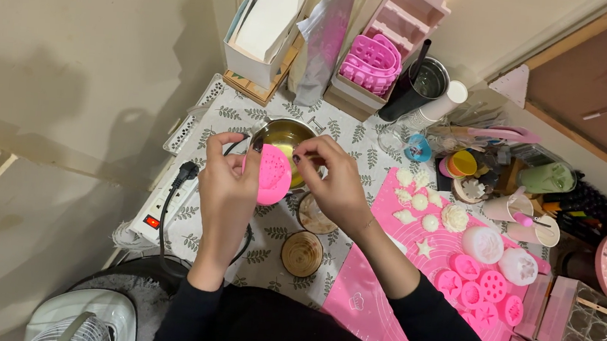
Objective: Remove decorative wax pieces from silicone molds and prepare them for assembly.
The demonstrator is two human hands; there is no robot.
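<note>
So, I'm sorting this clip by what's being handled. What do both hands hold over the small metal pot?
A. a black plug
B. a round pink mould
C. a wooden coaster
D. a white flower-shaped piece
B: the left hand and right hand both grip a round pink mould just in front of the metal pot.

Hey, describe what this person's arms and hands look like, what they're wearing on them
Both arms are covered by long black sleeves that end at the wrists, leaving the hands bare. The left hand and right hand have fingernails painted in a dark polish. A thin, fine bracelet circles the right wrist. No gloves or watch are visible; whether any rings are worn cannot be told.
</note>
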